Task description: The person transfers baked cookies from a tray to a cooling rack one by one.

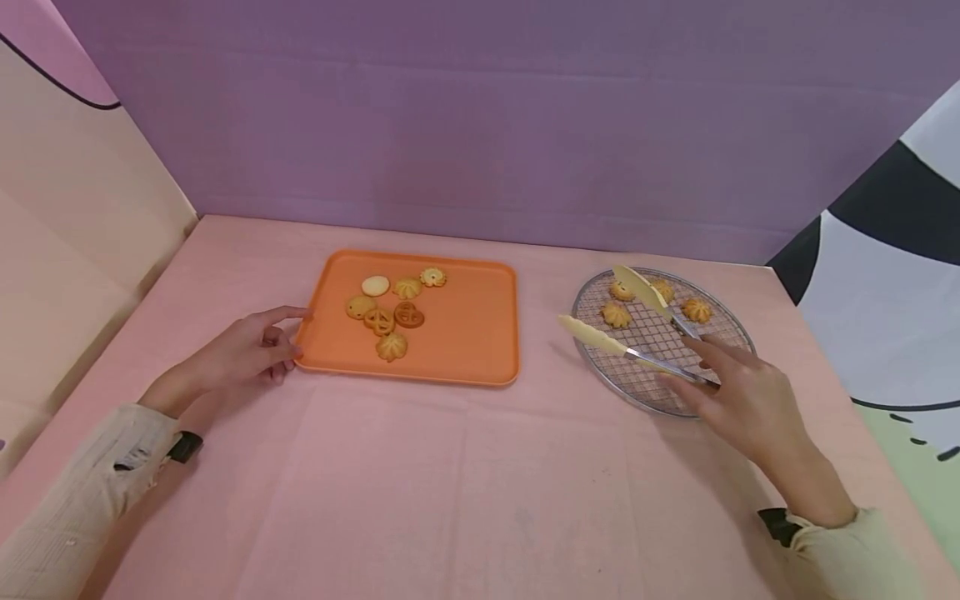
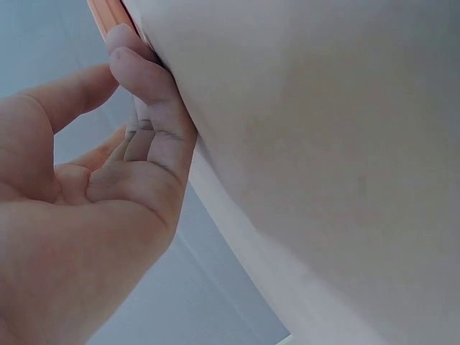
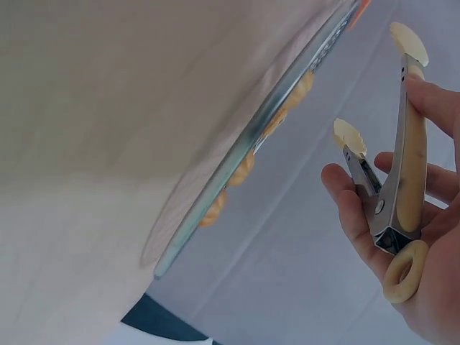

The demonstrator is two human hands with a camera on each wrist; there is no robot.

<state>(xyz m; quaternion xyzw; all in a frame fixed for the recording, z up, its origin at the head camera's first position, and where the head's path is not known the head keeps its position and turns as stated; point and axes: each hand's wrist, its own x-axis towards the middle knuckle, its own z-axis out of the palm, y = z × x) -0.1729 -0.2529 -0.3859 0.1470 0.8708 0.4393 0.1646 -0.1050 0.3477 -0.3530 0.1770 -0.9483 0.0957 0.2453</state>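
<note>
My left hand (image 1: pixel 243 346) touches the left edge of an orange tray (image 1: pixel 465 333), thumb and fingers right at its rim. On the tray lie several cookies, among them a dark pretzel (image 1: pixel 408 314), a pale round cookie (image 1: pixel 375 286) and a ridged cookie (image 1: pixel 392 346). My right hand (image 1: pixel 750 400) holds a pair of tongs (image 3: pixel 410 158) with cream tips, its arms spread apart and nothing between them. The tongs hang over a round wire rack (image 1: pixel 652 358), which carries several cookies, one a swirled cookie (image 1: pixel 697 310) at the right.
A pink cloth (image 1: pixel 450 483) covers the table under tray and rack. Behind it rises a purple backdrop (image 1: pixel 487 142). Printed panels stand at the left and right sides.
</note>
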